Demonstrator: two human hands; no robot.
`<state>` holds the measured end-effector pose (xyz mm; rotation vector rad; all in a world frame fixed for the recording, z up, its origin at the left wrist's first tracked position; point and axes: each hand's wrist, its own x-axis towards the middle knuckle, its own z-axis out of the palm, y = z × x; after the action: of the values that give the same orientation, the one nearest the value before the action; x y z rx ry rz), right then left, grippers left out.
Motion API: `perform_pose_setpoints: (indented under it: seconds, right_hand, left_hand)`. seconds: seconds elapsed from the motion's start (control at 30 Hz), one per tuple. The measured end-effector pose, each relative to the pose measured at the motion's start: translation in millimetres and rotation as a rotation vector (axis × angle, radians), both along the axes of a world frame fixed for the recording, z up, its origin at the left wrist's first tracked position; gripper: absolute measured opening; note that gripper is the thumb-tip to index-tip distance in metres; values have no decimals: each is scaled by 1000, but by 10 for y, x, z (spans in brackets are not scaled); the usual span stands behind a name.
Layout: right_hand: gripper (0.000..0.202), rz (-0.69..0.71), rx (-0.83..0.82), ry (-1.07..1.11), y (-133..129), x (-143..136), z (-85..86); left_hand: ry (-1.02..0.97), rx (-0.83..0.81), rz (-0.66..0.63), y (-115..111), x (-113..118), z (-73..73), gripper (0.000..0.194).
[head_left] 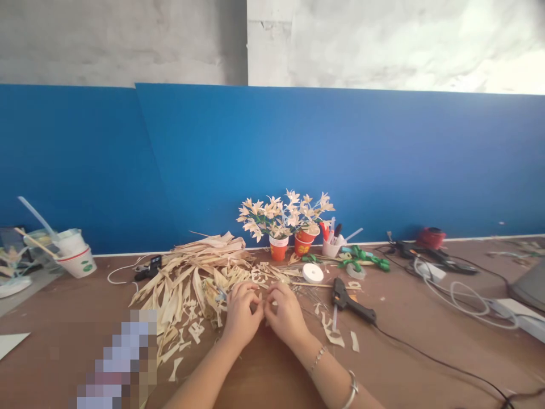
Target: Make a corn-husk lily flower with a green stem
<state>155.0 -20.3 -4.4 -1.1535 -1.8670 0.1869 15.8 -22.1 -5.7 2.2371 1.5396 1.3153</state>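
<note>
My left hand (244,315) and my right hand (286,318) meet above the near middle of the table. Thumbs and fingers of both are pinched together. A small pale sliver seems to show between the fingertips, too small to name for certain. Dried corn husks (200,270) are heaped just beyond and left of my left hand. Cut husk scraps (196,331) lie beside that wrist. To the right of my right hand rests a black hot glue gun (353,301) with a glue stick under its nozzle. A white tape roll (313,272) lies beyond my right hand.
Pale husk flowers (285,213) stand in orange paper cups (279,248) against a blue partition (340,153). Beside them are a cup of tools (331,248) and green tape (361,258). Cables (460,301) run along the right. A white cup (79,262) stands at left.
</note>
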Motion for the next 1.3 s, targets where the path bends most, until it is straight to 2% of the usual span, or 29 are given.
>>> perform_pose_setpoints:
  seconds: [0.13, 0.3, 0.43, 0.63, 0.8, 0.9, 1.03, 1.13, 1.3]
  right_hand:
    - [13, -67, -4, 31, 52, 90, 1]
    - [13, 45, -54, 56, 43, 117, 1]
    - [11, 77, -43, 32, 8, 57, -21]
    - [15, 36, 49, -9, 0, -10, -29]
    - [17, -34, -30, -95, 24, 68, -9]
    - [19, -43, -101, -243, 35, 134, -9]
    - [21, -94, -109, -396, 50, 171, -44]
    - [22, -99, -76, -423, 43, 169, -55]
    - [22, -26, -56, -336, -2, 135, -13]
  left_hand:
    - [-9, -22, 70, 29, -42, -15, 15]
    - [13, -20, 39, 53, -72, -43, 13]
    - [33, -10, 11, 9, -23, -34, 12]
    - [36, -5, 105, -41, 17, 5, 15]
    - [68, -68, 196, 61, -138, -10, 15]
    - [118, -75, 64, 79, -186, -23, 14]
    - [225, -105, -160, 8, -155, -18, 10]
    - [269, -103, -209, -32, -150, -11, 12]
    - [291, -73, -227, -14, -195, -24, 16]
